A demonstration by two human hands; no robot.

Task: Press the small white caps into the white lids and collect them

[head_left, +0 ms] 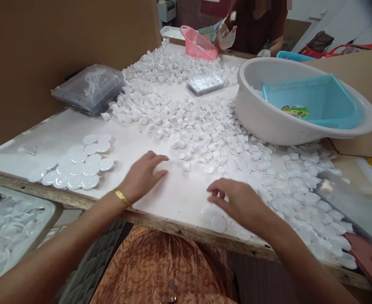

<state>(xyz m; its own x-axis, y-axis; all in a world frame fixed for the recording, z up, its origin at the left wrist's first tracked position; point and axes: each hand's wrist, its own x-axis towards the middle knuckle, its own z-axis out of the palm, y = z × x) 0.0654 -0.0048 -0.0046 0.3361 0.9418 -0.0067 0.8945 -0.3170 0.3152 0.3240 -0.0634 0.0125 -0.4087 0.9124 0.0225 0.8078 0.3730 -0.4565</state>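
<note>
My left hand (143, 173) reaches palm-down over the white table (62, 133), fingers stretched toward a loose small white cap (186, 166); it holds nothing. My right hand (236, 200) hovers near the front edge with fingers spread and bent, right above some flat white lids (219, 223). A broad heap of small white caps (201, 126) covers the middle and far side of the table. Flat round lids (78, 166) lie grouped to the left of my left hand.
A white basin (268, 122) holding a light blue basket (315, 101) stands at the right. A plastic bag (89, 88) lies at the back left beside a brown cardboard wall. Across the table another person's hands are by a pink basket (198, 44). A tray of lids (11, 232) sits lower left.
</note>
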